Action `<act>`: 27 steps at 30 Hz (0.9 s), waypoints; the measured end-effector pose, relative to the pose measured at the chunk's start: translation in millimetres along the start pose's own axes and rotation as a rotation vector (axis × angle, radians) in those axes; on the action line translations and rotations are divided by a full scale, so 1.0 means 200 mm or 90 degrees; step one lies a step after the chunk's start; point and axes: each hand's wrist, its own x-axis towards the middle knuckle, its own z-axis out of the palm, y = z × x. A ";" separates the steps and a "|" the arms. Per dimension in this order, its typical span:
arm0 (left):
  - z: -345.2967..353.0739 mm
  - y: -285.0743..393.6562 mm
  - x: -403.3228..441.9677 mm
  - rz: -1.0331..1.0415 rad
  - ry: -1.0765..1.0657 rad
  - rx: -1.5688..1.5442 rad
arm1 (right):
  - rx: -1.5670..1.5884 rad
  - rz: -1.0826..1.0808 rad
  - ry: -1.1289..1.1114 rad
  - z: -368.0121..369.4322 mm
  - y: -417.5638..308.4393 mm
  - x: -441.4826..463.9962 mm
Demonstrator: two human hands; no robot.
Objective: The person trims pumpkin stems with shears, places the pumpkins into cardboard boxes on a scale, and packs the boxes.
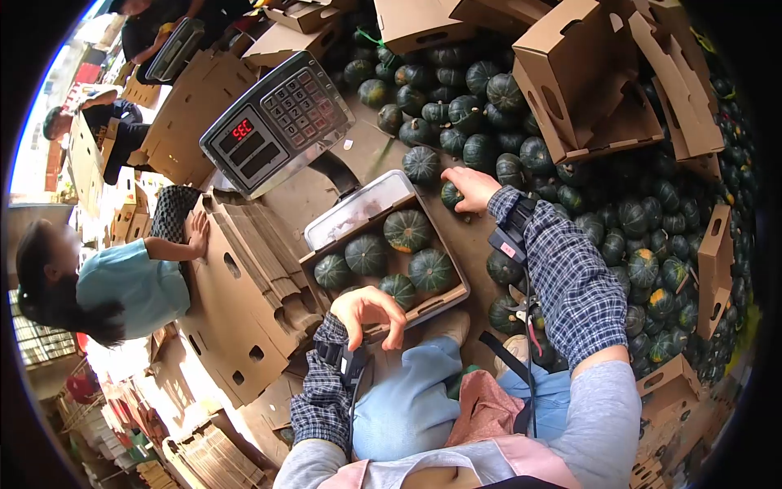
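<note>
My right hand [474, 189] reaches to the edge of the pile, fingers and thumb around a small dark green pumpkin [450, 196]. My left hand [371, 314] is held over the near edge of an open cardboard box [444, 305], fingers curved and apart, with nothing in them. Inside that box lie several green pumpkins [366, 254], one of them with orange patches [407, 231]. The box rests on the metal platform [358, 210] of a digital scale [277, 122] with lit red digits.
A large heap of green pumpkins [639, 216] spreads across the right side. An upright cardboard box [570, 77] stands on it. Flattened cartons [244, 277] are stacked left of the scale, where a person in a light blue top [134, 281] rests a hand. Red-handled clippers [525, 314] hang near my leg.
</note>
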 end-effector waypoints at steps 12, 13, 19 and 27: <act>0.02 -0.07 -0.10 -0.479 0.900 0.981 | -0.353 0.199 0.060 0.39 -0.02 0.61; 0.01 -0.07 -0.10 -0.459 0.920 0.945 | -0.328 0.191 0.063 0.41 0.01 0.58; 0.06 -0.07 -0.07 -0.704 0.821 0.945 | 0.011 0.041 0.271 0.15 0.06 0.30; -0.03 -0.22 -0.11 -0.632 0.687 0.963 | 1.517 -0.151 0.032 -0.08 -0.21 -0.36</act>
